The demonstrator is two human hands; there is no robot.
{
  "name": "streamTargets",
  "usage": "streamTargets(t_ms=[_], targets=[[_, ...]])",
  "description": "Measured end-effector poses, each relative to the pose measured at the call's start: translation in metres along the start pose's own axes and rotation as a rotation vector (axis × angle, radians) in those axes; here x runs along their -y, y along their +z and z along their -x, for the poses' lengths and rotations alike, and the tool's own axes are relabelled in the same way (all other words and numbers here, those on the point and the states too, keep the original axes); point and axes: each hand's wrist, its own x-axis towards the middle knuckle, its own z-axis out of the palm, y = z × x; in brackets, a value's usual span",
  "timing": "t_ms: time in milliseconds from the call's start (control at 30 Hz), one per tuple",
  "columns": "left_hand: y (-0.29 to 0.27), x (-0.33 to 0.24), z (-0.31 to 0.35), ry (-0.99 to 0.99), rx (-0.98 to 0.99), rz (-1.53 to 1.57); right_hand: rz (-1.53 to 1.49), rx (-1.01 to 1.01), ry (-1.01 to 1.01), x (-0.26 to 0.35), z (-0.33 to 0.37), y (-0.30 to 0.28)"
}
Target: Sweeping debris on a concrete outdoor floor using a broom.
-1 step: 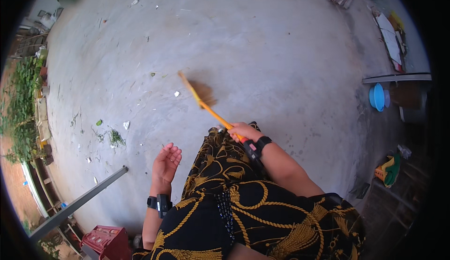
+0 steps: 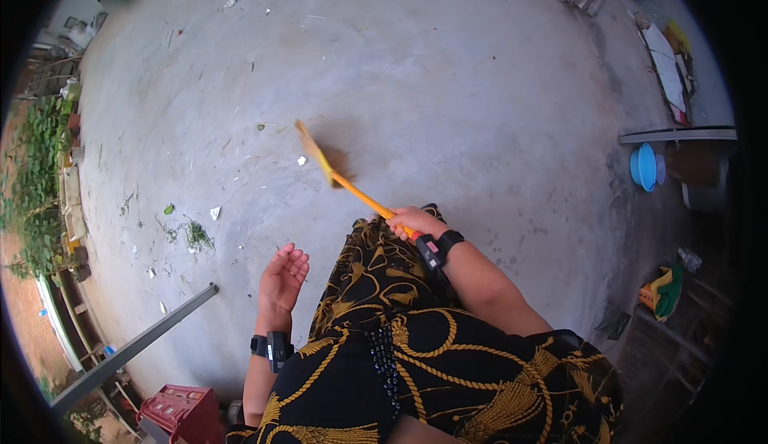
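Observation:
Wrapped round the orange handle of a broom (image 2: 360, 194) is my right hand (image 2: 416, 224), in front of my lap. The broom reaches up and left from it; its yellow head is smeared by motion over the concrete floor (image 2: 480, 100). Just left of the broom head lies a white scrap (image 2: 302, 161). My left hand (image 2: 286, 274) hangs apart from the broom, palm turned up, fingers loosely bent and nothing in them. Farther left are another white scrap (image 2: 215, 213), a green leaf (image 2: 169, 209) and a clump of green plant bits (image 2: 197, 236).
A grey metal bar (image 2: 144, 340) juts in at lower left, near a red plastic object (image 2: 182, 412). Green plants (image 2: 40, 180) line the left edge. On the right are a blue basin (image 2: 642, 167) and a yellow-green bag (image 2: 662, 292).
The broom head has swung slightly to the left, closer to the white scrap. My right hand has shifted a little with the handle; my left hand stays where it was.

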Motion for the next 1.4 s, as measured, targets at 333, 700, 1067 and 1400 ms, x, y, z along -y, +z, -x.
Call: streamTargets(t_ms=[333, 700, 1067, 1400], targets=[[0.075, -0.019, -0.066, -0.058, 0.055, 0.01, 0.067, -0.228, -0.147, 0.104, 0.097, -0.067], [0.255, 0.008, -0.158, -0.14, 0.145, -0.021, -0.002, -0.864, -0.255, 0.174, 0.168, -0.341], [0.309, -0.026, -0.201, -0.034, 0.028, 0.045, -0.077, -0.259, -0.062, 0.242, 0.045, -0.292], [0.308, -0.075, -0.244, -0.007, 0.076, 0.091, 0.027, 0.104, 0.063, 0.349, -0.004, -0.212]])
